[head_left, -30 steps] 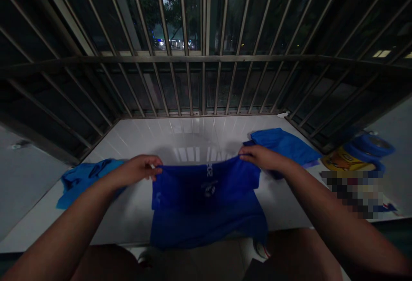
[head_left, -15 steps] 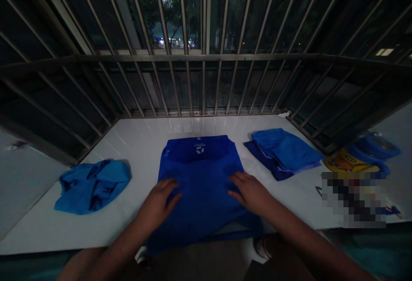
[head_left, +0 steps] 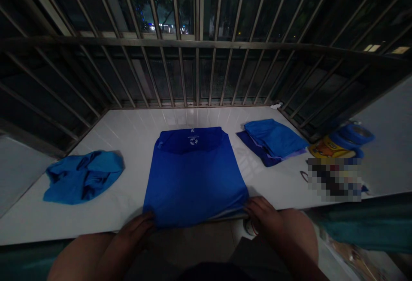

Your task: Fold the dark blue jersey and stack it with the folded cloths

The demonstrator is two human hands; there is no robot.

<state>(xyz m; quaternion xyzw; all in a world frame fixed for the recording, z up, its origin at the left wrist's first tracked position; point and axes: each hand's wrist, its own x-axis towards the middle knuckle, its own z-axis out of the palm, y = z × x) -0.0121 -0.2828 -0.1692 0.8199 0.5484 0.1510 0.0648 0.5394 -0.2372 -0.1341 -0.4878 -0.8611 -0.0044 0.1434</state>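
Note:
A blue T-shirt lies flat on the white ledge in front of me, its neckline and small white print at the far end. At its near left corner, my left hand has its fingers closed on the hem. My right hand grips the near right corner the same way, thumb tucked under and partly hidden. The near edge of the shirt reaches the ledge's front edge.
On the left lies a crumpled blue garment. Folded blue clothes rest right of the shirt. Further right are a yellow and blue container and a blurred-out item. Metal bars close off the window behind the white ledge.
Both hands have moved from above the shirt's middle down and outward to its near corners, where they grip the hem. The near edge looks straighter. My view has shifted slightly.

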